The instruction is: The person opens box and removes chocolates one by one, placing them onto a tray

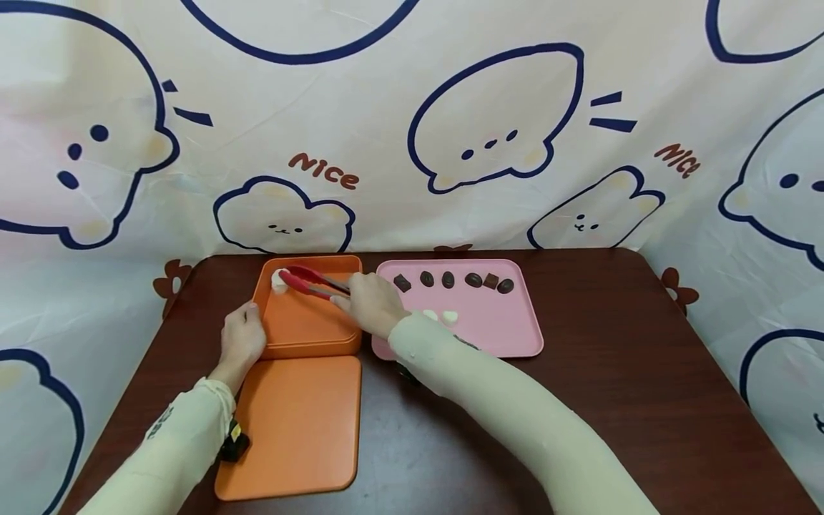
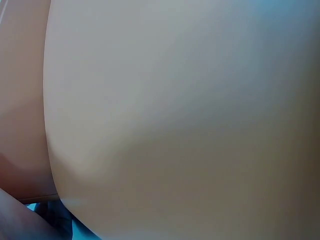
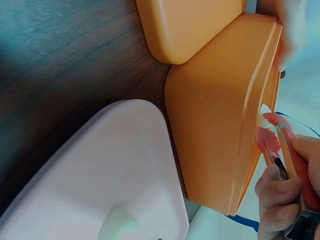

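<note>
My right hand (image 1: 373,304) grips a pair of tongs (image 1: 315,281) with red tips, reaching into the orange box (image 1: 309,350). The red tips are at a white chocolate-like piece (image 1: 279,281) in the box's back left corner. In the right wrist view, the curled fingers (image 3: 280,192) hold the tongs, and the white piece (image 3: 265,116) shows beside the tips over the box wall. My left hand (image 1: 243,335) holds the box by its left wall near the front corner. The left wrist view is mostly filled by a close, blurred orange surface (image 2: 175,125).
A pink tray (image 1: 496,332) stands right of the box, with several dark chocolates (image 1: 448,280) along its back and white pieces (image 1: 450,317) nearer the front. An orange lid (image 1: 296,429) lies in front of the box. A patterned cloth (image 1: 386,143) hangs behind the brown table (image 1: 611,357).
</note>
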The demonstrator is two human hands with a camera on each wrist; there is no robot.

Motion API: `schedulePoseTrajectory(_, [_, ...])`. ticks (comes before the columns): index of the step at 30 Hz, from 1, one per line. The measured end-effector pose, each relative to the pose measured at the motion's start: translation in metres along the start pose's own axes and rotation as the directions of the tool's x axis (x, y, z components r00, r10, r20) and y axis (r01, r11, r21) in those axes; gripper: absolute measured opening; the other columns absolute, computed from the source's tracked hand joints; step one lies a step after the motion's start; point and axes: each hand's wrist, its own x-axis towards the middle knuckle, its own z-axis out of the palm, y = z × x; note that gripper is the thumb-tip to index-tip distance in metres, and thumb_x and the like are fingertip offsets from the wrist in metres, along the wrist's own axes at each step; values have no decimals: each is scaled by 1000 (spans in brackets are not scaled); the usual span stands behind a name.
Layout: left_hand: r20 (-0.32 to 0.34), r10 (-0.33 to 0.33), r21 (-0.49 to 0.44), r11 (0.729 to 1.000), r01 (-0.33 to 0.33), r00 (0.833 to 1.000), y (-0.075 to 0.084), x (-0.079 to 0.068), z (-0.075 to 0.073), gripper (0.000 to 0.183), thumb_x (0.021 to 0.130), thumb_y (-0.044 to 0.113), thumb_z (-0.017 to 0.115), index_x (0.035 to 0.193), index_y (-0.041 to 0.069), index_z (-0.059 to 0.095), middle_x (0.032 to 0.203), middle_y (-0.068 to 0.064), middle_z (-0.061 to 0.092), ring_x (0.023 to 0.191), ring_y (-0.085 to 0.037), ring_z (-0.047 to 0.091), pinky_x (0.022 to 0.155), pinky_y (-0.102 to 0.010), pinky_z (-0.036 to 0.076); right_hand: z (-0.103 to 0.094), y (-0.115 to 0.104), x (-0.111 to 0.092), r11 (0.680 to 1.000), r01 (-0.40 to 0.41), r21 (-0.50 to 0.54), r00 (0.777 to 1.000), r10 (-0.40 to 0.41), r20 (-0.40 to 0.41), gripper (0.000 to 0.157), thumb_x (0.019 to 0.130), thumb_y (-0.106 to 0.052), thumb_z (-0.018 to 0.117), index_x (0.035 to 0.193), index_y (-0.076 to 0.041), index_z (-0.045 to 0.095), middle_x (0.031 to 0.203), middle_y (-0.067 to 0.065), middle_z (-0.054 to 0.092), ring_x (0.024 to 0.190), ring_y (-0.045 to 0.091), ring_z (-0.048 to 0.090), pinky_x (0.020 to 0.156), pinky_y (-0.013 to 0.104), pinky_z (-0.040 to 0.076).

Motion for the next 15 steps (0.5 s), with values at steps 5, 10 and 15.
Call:
schedulePoseTrajectory(5, [4, 3, -7, 1000, -3, 1000, 0, -1, 1, 61, 110, 39, 10, 160, 8, 29, 160, -24, 36, 147, -42, 35, 121, -60, 29, -4, 9, -10, 999, 5, 32, 1000, -5, 1, 36, 96, -50, 65, 86, -15, 68, 67, -2, 54, 57, 14, 52, 47, 23, 37])
schedulePoseTrajectory(10, [-10, -6, -24, 1000, 6, 1000, 0, -3, 2, 63, 110, 39, 10, 158, 7, 34, 157, -24, 40, 141, -41, 41, 119, -60, 32, -5, 17, -18, 998, 54, 22, 998, -53, -18, 34, 97, -48, 65, 100, -15, 75, 76, -2, 62, 63, 13, 55, 52, 23, 42])
schedulePoseTrajectory(15, [-15, -6, -22, 1000, 6, 1000, -1, -3, 2, 64, 110, 39, 9, 157, 7, 37, 155, -24, 43, 137, -39, 43, 117, -60, 34, -8, 27, -29, 995, 98, 13, 995, -98, -35, 34, 98, -46, 64, 110, -16, 75, 79, -4, 65, 67, 12, 56, 54, 24, 44])
